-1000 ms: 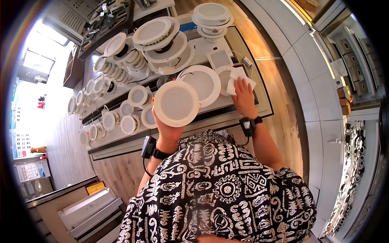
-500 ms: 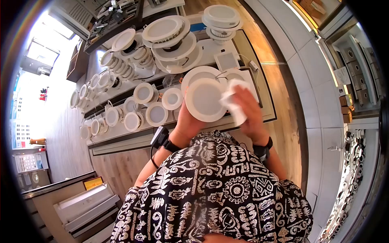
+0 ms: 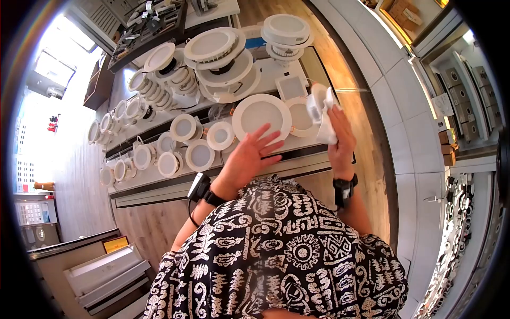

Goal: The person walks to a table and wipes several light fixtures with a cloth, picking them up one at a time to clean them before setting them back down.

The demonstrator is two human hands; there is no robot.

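Note:
My left hand [image 3: 247, 159] is open, fingers spread, its fingertips overlapping the lower edge of a large round white downlight [image 3: 259, 116] on the display table. My right hand [image 3: 341, 135] is closed on a crumpled white cloth [image 3: 327, 130], held over the table's right part. Against the cloth is a white rounded piece [image 3: 317, 98] with a greyish side; I cannot tell whether it is a light in the same hand. Just left of the cloth lies another round downlight [image 3: 301, 118], partly covered by the large one. A square white light [image 3: 291, 86] sits behind them.
Stacked large downlights [image 3: 212, 45] stand at the table's back, with another stack [image 3: 287, 32] to the right. Smaller round lights [image 3: 200, 154] line the front and left. White cabinets [image 3: 390, 111] run along the right, beyond a strip of wooden floor [image 3: 366, 181].
The round downlight has left my left hand, which has opened and spread its fingers. My right hand has moved right and slightly up with the cloth. The view has shifted a little.

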